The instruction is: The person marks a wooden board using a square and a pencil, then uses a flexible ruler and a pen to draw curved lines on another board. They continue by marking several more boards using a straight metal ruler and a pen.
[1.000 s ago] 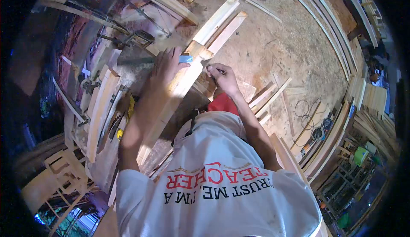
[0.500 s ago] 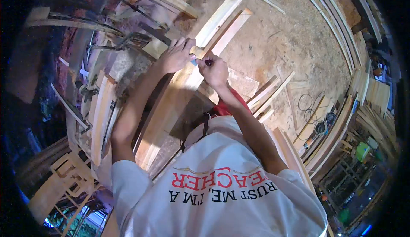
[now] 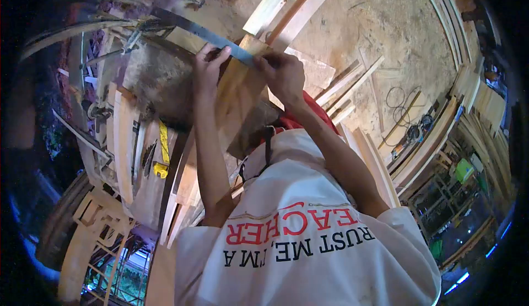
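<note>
A flat bluish metal ruler [image 3: 201, 33] lies slantwise across the end of a thick wooden beam [image 3: 234, 88]. My left hand [image 3: 208, 71] grips its lower edge, the thumb near the beam's left side. At the ruler's right end, the bent fingers of my right hand [image 3: 284, 77] are closed on it; their tips are partly in shadow. Whether a small tool is also in those fingers cannot be seen. Just beyond the beam's end lie two pale timbers, one on the left [image 3: 274, 5] and one on the right [image 3: 306, 11].
A yellow tape measure [image 3: 161, 168] sits on boards to the left. Thin offcuts [image 3: 352, 88] and a power tool with a cord [image 3: 413, 132] are on the floor at right. Long planks [image 3: 430, 162] line the right side, and a cut-out wooden frame [image 3: 96, 223] stands lower left.
The ruler now shows at full length across the beam. My left hand has drawn back toward me and my right hand has turned over the ruler's end. The view has shifted, revealing the tape measure.
</note>
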Demonstrator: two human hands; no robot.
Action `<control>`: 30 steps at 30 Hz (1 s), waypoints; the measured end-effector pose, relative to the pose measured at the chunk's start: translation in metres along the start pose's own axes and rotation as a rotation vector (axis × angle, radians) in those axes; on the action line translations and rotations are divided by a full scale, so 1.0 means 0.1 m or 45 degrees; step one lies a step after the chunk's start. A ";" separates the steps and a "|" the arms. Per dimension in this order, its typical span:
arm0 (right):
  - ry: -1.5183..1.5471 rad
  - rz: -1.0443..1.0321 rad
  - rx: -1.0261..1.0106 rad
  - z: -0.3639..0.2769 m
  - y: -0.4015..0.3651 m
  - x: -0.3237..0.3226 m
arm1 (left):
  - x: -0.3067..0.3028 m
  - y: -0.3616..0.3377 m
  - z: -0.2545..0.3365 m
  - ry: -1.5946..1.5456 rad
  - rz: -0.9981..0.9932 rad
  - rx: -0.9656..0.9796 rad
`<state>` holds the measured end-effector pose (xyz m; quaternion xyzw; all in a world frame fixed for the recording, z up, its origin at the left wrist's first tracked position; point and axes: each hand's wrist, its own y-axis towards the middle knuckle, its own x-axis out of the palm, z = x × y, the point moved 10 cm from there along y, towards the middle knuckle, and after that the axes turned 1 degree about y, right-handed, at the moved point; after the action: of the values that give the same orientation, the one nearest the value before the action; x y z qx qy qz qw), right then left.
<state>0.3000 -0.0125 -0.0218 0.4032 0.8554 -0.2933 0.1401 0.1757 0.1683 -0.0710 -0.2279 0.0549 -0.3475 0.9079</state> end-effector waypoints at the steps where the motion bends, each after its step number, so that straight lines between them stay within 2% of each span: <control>1: -0.003 -0.003 0.014 0.06 0.00 0.03 | 0.01 -0.01 0.04 -0.002 -0.001 0.088; 4: 0.082 0.051 -0.027 0.11 -0.01 0.05 | -0.03 -0.02 -0.04 0.059 0.049 0.043; 7: 0.279 0.093 0.072 0.22 -0.07 0.12 | -0.06 -0.02 -0.04 0.046 0.086 0.117; 10: 0.275 0.168 -0.005 0.30 -0.09 0.15 | -0.04 -0.02 -0.03 0.008 0.118 0.188; 13: 0.473 0.246 -0.045 0.32 -0.11 0.17 | -0.06 -0.03 -0.06 0.013 0.126 0.140; 16: 0.549 0.317 0.027 0.34 -0.10 0.10 | 0.03 0.02 -0.02 0.025 0.052 0.132; 18: 0.706 0.320 -0.039 0.43 0.01 0.11 | 0.11 0.05 0.03 -0.015 0.056 0.158; 20: 0.640 0.338 -0.002 0.39 -0.04 0.08 | 0.13 0.12 0.03 -0.048 0.051 0.185; 22: 0.579 0.358 0.043 0.41 -0.04 0.10 | 0.20 0.15 0.08 -0.081 -0.067 0.229; 25: 0.581 0.374 0.022 0.43 -0.05 0.15 | 0.26 0.16 0.04 -0.081 -0.100 0.163; 27: 0.829 0.351 0.089 0.44 -0.07 0.18 | 0.28 0.18 0.01 -0.054 -0.105 0.159; 30: 0.963 0.305 0.109 0.37 -0.06 0.19 | 0.26 0.17 -0.05 -0.070 -0.088 0.144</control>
<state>0.2838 -0.0267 -0.0573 0.5852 0.7806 -0.1412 -0.1683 0.2050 0.1606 -0.0814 -0.1872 0.0024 -0.3749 0.9080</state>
